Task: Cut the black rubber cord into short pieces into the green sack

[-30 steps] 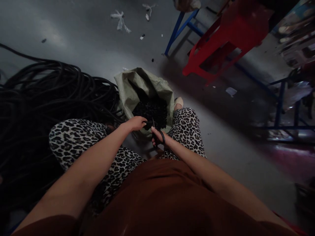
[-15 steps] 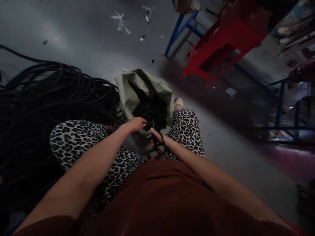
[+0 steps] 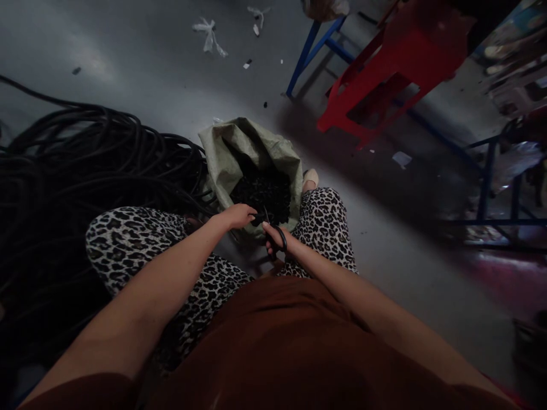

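Note:
Over the near rim of a pale green woven sack (image 3: 217,154), my left hand (image 3: 240,216) is closed on a black rubber cord (image 3: 258,217), whose end sticks out toward the right. My right hand (image 3: 276,234) grips scissors (image 3: 282,238) with black handles, their blades pointing up beside the cord's end. Whether the blades touch the cord I cannot tell. Inside the sack lie many short black pieces (image 3: 260,191). A large heap of black cord (image 3: 106,142) lies to the left, with strands running toward my left hand.
A red plastic stool (image 3: 410,51) and a blue metal frame (image 3: 303,57) stand at the upper right. Another blue frame (image 3: 487,182) is at the far right. Plastic scraps (image 3: 209,37) litter the grey floor. The sack sits between my knees.
Both hands have shifted very slightly to the right, staying over the sack's near rim. The scissors have tilted a little. The sack and the cord heap stay in place.

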A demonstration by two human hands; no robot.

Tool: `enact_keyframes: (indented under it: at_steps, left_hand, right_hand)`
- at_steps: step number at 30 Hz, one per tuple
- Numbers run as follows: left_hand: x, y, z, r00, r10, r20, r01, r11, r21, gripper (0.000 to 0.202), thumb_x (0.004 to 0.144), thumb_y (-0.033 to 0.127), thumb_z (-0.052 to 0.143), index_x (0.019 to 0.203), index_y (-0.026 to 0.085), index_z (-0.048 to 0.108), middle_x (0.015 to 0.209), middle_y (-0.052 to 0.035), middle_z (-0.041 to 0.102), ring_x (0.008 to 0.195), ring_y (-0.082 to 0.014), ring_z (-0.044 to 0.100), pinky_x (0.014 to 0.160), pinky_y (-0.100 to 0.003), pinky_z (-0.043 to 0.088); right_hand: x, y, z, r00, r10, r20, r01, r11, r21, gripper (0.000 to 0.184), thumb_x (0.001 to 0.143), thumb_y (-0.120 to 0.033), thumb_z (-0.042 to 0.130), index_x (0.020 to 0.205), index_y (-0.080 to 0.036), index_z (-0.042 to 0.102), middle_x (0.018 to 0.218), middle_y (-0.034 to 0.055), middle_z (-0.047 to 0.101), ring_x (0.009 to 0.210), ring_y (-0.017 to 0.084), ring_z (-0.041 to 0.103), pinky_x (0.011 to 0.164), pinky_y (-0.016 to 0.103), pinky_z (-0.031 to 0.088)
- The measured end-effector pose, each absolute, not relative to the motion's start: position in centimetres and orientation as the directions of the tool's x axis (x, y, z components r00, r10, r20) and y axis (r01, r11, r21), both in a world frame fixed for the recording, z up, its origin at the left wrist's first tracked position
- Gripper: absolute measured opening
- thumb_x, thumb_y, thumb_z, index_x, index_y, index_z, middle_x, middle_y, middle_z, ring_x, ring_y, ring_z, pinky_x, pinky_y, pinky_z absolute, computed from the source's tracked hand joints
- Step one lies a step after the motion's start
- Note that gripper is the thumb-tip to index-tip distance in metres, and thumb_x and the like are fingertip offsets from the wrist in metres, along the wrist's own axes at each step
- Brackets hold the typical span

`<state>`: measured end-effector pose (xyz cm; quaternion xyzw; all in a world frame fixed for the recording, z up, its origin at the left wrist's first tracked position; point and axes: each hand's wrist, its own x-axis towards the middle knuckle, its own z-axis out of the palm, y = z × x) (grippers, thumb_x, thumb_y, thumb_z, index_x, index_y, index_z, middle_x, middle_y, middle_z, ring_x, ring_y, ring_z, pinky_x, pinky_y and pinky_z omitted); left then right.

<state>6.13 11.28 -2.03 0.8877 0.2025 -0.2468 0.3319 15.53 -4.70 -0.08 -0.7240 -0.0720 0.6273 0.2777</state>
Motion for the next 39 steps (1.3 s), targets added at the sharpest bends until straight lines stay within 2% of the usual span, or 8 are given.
enact_keyframes:
  at_steps: [10,20,23,29,33,39]
  left_hand:
    - [5.9,11.9,-1.7,0.767,0.204,-0.609,0.548,-0.702,0.455,0.033,0.085,0.029,0.048,0.109,0.023,0.069,0.1,-0.0037,0.072,0.091,-0.0174,0.064,0.076,-0.021,0.046]
    - [6.1,11.9,-1.9,0.735,0.227,-0.639,0.57,-0.718,0.4,0.034,0.085,0.029,0.047,0.109,0.023,0.07,0.105,-0.0053,0.071,0.096,-0.0195,0.063,0.078,-0.024,0.047]
    - [6.1,12.0,-2.1,0.731,0.258,-0.631,0.585,-0.713,0.386,0.034,0.085,0.03,0.046,0.11,0.023,0.068,0.106,-0.0059,0.071,0.097,-0.0202,0.063,0.079,-0.024,0.047]
    - [6.0,12.2,-2.7,0.753,0.32,-0.575,0.595,-0.704,0.387,0.033,0.086,0.031,0.045,0.108,0.024,0.069,0.105,-0.0056,0.071,0.097,-0.0204,0.063,0.079,-0.025,0.047]
    - [6.0,12.0,-2.7,0.762,0.328,-0.558,0.592,-0.703,0.395,0.033,0.086,0.032,0.044,0.108,0.023,0.069,0.104,-0.0057,0.071,0.097,-0.0206,0.063,0.079,-0.025,0.046]
    - [6.0,11.5,-2.5,0.789,0.292,-0.541,0.558,-0.71,0.43,0.033,0.086,0.031,0.046,0.108,0.024,0.069,0.105,-0.0049,0.071,0.098,-0.0206,0.063,0.078,-0.025,0.046]
  right_hand:
    - [15.9,-4.8,-0.9,0.295,0.464,-0.835,-0.194,-0.827,-0.528,0.037,0.093,-0.048,0.049,0.076,-0.015,0.054,0.038,-0.0067,0.043,0.026,0.007,0.041,0.028,0.015,0.033]
    - [15.7,-4.9,-0.2,0.315,0.407,-0.857,-0.191,-0.857,-0.478,0.037,0.094,-0.04,0.052,0.068,-0.014,0.051,0.037,-0.0082,0.039,0.025,0.004,0.036,0.026,0.012,0.027]
    - [15.8,-5.0,-0.4,0.296,0.415,-0.86,-0.191,-0.857,-0.479,0.039,0.094,-0.046,0.049,0.073,-0.014,0.052,0.039,-0.0066,0.043,0.026,0.005,0.041,0.027,0.012,0.028]
    - [15.8,-5.3,-1.4,0.211,0.422,-0.882,-0.272,-0.841,-0.467,0.05,0.092,-0.061,0.041,0.099,-0.013,0.052,0.046,-0.0023,0.055,0.034,0.012,0.054,0.035,0.018,0.042]
    - [15.6,-5.3,-1.7,0.168,0.437,-0.884,-0.278,-0.839,-0.467,0.052,0.091,-0.062,0.042,0.109,-0.014,0.05,0.051,-0.0008,0.058,0.038,0.014,0.058,0.038,0.02,0.046]
    - [15.5,-5.2,-1.3,0.15,0.43,-0.89,-0.289,-0.842,-0.455,0.053,0.091,-0.061,0.043,0.11,-0.013,0.053,0.056,0.0011,0.06,0.041,0.014,0.059,0.04,0.02,0.046]
